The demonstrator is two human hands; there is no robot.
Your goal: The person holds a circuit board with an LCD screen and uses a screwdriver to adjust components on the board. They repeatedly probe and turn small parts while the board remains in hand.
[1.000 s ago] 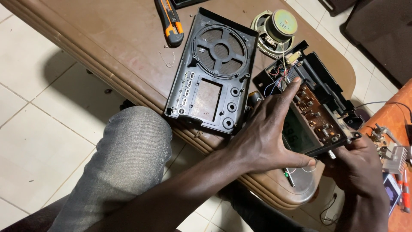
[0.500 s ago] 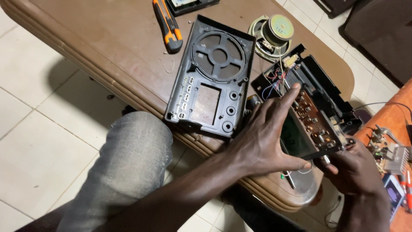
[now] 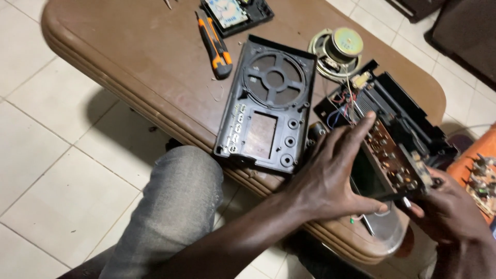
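Observation:
A dismantled black radio lies on a brown table. Its brown circuit board sits tilted in the black rear housing, with coloured wires at the far end. My left hand lies spread over the board, fingers on top and thumb under its near edge. My right hand pinches the board's near right corner; a small metal tip shows at its fingers. The radio's front cover lies face down just left of my left hand.
A loose speaker lies behind the housing, an orange utility knife and a small open device farther back. A round shiny disc sits at the table's near edge. My grey-trousered knee is below. An orange surface with parts is at right.
Both hands keep their hold on the board with almost no shift. The view has tilted a little, showing more of the table's far end.

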